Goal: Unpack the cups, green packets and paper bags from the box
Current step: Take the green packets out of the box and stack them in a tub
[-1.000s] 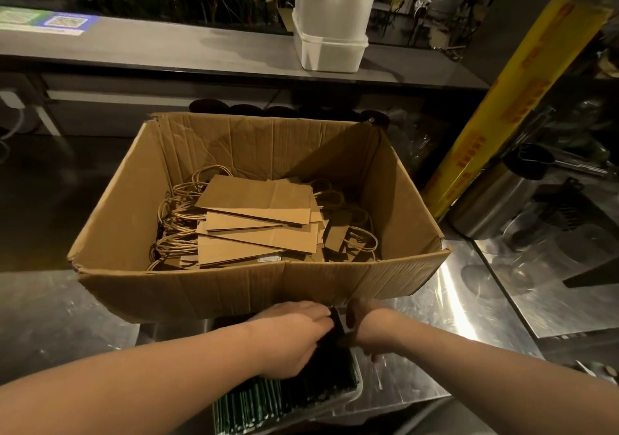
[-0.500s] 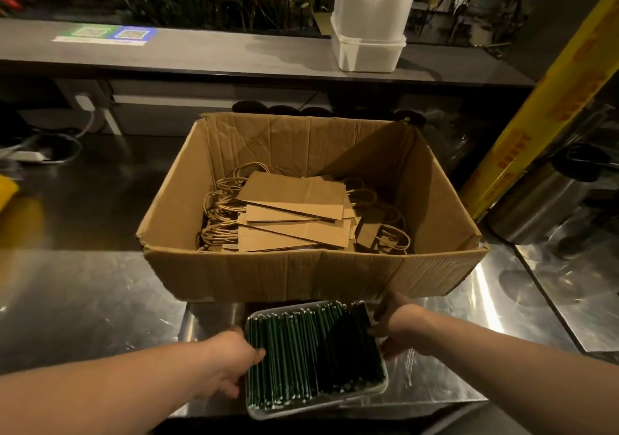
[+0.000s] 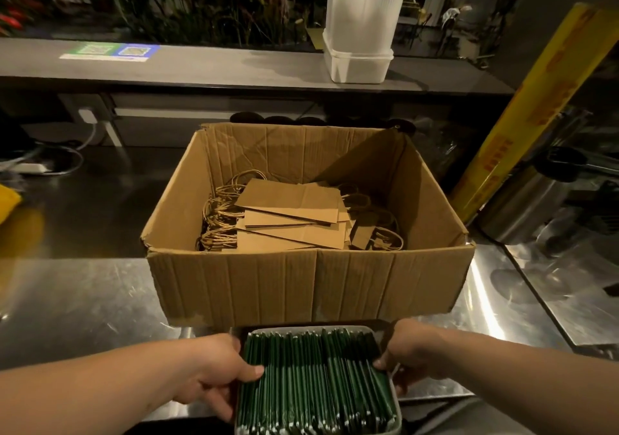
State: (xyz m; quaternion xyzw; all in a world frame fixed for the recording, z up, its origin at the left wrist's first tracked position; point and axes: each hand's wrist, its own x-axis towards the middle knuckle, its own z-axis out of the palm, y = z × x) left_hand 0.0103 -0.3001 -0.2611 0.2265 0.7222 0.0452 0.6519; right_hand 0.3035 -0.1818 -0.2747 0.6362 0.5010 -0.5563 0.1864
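Steel counter [image 3: 73,304] shines under dim light. Nearest, at its front edge, is one shallow tray [image 3: 397,413] filled with green packets [image 3: 315,377] standing on edge, too many for counting. Two hands hold this tray. One left hand [image 3: 214,371] clasps the left side, thumb over the packets and fingers curled below. One right hand [image 3: 408,351] clasps the right side, thumb on top and other fingers mostly hidden. Just behind stands one open cardboard box [image 3: 301,284]. Inside lie flat paper bags [image 3: 291,200], at least four visible on top. Far on the shelf, one white tub [image 3: 356,64] carries tall translucent stacks.
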